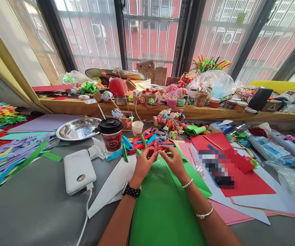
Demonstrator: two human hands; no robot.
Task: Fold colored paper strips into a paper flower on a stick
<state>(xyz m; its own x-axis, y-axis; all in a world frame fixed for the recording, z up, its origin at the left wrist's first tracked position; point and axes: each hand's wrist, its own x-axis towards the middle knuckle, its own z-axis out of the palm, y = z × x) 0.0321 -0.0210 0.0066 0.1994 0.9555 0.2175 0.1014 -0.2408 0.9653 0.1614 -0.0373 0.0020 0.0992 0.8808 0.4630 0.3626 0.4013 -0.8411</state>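
Note:
Between the thumb and fingers of my left hand [145,164] is a small folded piece of pinkish-red paper [157,147], standing upright. My right hand [174,163] is close beside it, its thumb and fingers drawn together in a pinch; what lies between them, if anything, is too small to make out. Both hands are above a large green sheet [165,208]. Just beyond them lies a pile of folded red and blue paper strips [147,136], with a few green folded pieces [125,152] near it. White paper [114,181] lies left of the green sheet.
A lidded coffee cup [111,135], a steel dish [79,129] and a white power bank [79,172] with a cable stand to the left. Cut paper strips [29,157] are heaped farther left. Red sheets [250,181] and a ruler [197,162] lie right. Crafts crowd the windowsill [91,106].

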